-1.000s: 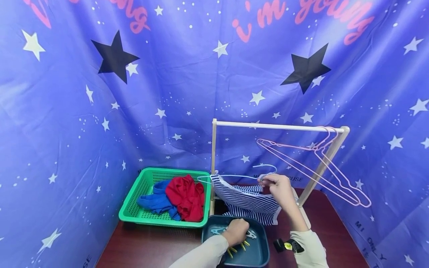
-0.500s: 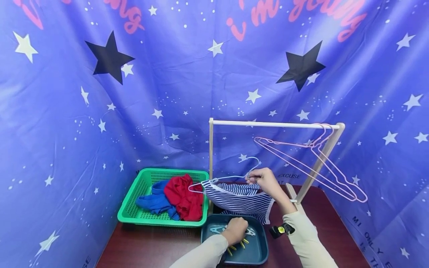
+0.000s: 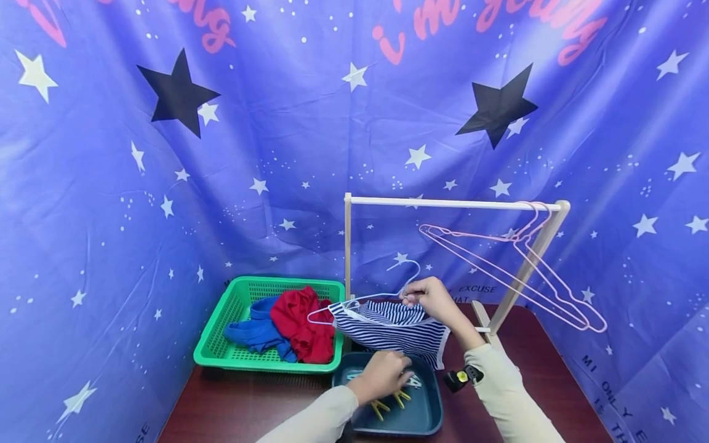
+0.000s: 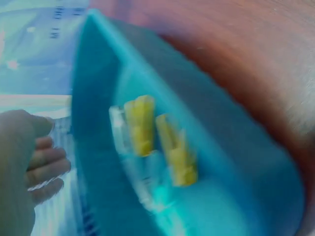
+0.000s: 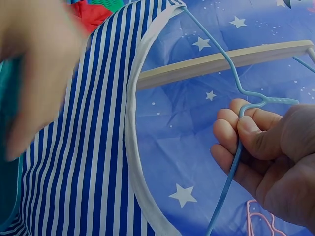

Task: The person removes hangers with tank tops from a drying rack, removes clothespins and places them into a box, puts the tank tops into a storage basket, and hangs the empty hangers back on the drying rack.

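My right hand [image 3: 434, 299] pinches a light blue clothes hanger [image 5: 226, 187] between thumb and fingers, just below its hook. A navy-and-white striped garment [image 3: 388, 337] with a white-edged neckline hangs on that hanger, one hanger end poking out at the left. My left hand [image 3: 382, 374] is over a dark teal tray [image 3: 412, 423], its fingers loosely bent with nothing seen between them in the left wrist view. Yellow clothespins [image 4: 141, 125] and pale blue and white clothespins [image 3: 414, 381] lie in the tray. The left wrist view is blurred.
A wooden rack [image 3: 432, 202] stands behind, with pink hangers [image 3: 554, 289] at its right end. The green basket [image 3: 210, 351] at the left holds red cloth [image 3: 304, 326] and blue cloth [image 3: 257, 338]. A starry blue curtain [image 3: 310, 123] surrounds the dark red table [image 3: 249, 400].
My right hand has brought the hanger and striped garment leftward. My left hand, curled low in the tray before, has risen and shifted slightly left with its fingers loosened.
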Available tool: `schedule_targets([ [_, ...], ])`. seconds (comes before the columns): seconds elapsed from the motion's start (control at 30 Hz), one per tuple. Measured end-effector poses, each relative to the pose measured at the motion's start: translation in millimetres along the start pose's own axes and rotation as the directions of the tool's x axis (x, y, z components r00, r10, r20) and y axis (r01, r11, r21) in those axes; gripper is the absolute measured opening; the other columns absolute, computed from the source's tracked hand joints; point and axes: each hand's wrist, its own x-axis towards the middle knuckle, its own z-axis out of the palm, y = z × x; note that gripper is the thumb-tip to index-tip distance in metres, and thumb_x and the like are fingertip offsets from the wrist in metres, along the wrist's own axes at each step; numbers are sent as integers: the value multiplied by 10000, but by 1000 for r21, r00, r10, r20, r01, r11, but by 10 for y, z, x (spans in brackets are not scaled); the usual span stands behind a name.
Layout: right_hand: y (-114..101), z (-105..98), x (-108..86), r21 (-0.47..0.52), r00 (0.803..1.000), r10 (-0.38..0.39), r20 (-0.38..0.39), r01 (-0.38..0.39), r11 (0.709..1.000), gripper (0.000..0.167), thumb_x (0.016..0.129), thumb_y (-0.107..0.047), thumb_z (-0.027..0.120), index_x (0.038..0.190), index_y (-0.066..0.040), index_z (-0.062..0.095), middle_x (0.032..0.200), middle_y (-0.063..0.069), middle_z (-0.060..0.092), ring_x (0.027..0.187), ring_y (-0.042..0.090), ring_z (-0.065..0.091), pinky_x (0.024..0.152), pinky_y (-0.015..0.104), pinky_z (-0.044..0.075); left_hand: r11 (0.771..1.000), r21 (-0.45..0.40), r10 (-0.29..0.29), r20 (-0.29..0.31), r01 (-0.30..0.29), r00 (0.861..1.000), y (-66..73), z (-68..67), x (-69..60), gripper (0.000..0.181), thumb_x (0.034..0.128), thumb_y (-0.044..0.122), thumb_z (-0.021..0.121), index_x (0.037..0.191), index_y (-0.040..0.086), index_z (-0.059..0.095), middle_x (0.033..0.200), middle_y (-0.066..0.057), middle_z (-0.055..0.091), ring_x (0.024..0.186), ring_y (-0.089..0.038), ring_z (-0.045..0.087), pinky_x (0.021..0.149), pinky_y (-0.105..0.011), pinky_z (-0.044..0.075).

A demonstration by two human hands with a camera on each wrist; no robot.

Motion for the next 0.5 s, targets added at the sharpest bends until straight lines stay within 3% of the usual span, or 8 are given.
schedule_targets([
  [0.07, -4, 4, 12, 9, 1000, -4, 6, 4, 1000, 198, 862, 177, 621, 832, 53, 772, 771, 174, 741, 689, 149, 677, 655, 341, 600, 999, -8, 43, -128, -45, 991, -34, -178, 8, 101, 933, 303, 733, 902, 209, 752, 793, 109, 690, 719, -26, 648, 637, -168, 515],
  [0.13, -10, 6, 17, 27, 1000, -4, 13, 4, 1000, 187, 864, 178, 620, 846, 67, 770, 778, 193, 741, 697, 178, 692, 630, 256, 581, 997, -26, 65, -247, -73, 967, -79, -367, 24, 75, 931, 276, 735, 917, 208, 763, 816, 111, 714, 734, -28, 659, 667, -174, 530],
  [0.17, -10, 6, 18, 35, 1000, -2, 16, 1, 999, 184, 863, 181, 616, 852, 77, 767, 782, 202, 740, 699, 184, 694, 622, 217, 566, 996, -23, 78, -314, -89, 946, -114, -454, 32, 65, 919, 258, 745, 919, 199, 771, 830, 105, 726, 745, -34, 670, 685, -182, 544],
  [0.27, -6, 8, 14, 49, 1000, 10, 21, -11, 999, 182, 863, 186, 609, 855, 88, 761, 792, 212, 738, 709, 210, 704, 620, 173, 547, 995, 0, 89, -495, -103, 864, -264, -685, 60, 55, 860, 189, 782, 907, 160, 778, 856, 66, 747, 782, -70, 697, 743, -219, 576],
  [0.37, 1, 11, 11, 41, 999, 19, 25, -20, 999, 180, 865, 189, 602, 862, 99, 757, 801, 209, 739, 713, 214, 708, 628, 190, 561, 999, -15, 25, -606, -43, 795, -451, -894, 62, 127, 805, 126, 812, 927, 111, 780, 909, 7, 756, 841, -129, 710, 786, -266, 587],
  [0.43, 0, 15, 12, 47, 999, 34, 27, -36, 998, 174, 871, 183, 603, 877, 105, 759, 818, 216, 742, 725, 256, 721, 631, 200, 569, 997, -73, -67, -636, 26, 769, -568, -1009, 40, 169, 790, 94, 825, 953, 88, 778, 953, -27, 755, 885, -170, 710, 817, -306, 586],
  [0.5, -8, 17, 11, 50, 999, 43, 33, -45, 998, 169, 878, 176, 601, 900, 117, 757, 842, 228, 745, 739, 282, 729, 635, 204, 576, 986, -130, -162, -633, 103, 757, -669, -1110, 0, 201, 802, 98, 838, 993, 80, 778, 993, -45, 750, 923, -197, 705, 836, -335, 586],
])
